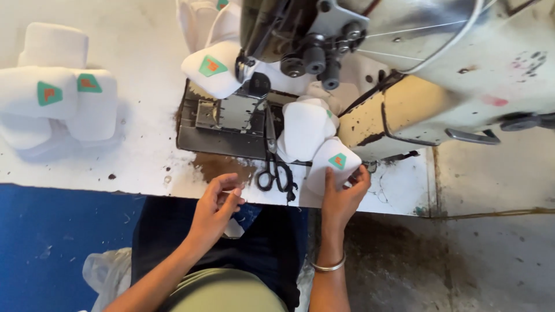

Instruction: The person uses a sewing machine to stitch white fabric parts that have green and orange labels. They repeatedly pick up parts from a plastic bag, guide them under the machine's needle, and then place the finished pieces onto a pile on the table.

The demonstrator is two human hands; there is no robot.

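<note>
Step in hand, judged: handling sewn pieces at industrial sewing machine [404,69].

Right hand [342,196] fingers pinched on white padded fabric piece with green-orange triangular label [334,164] at white worktable [144,156] front edge, beside black-handled scissors [276,173].

Left hand [215,209] half-curled, whether holding anything unclear.

Next likely needs steady grip while separating piece from chain.

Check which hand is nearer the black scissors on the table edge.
Left. The left hand sits just below-left of the scissors, not touching. The right hand is farther right, holding a white fabric piece.
</note>
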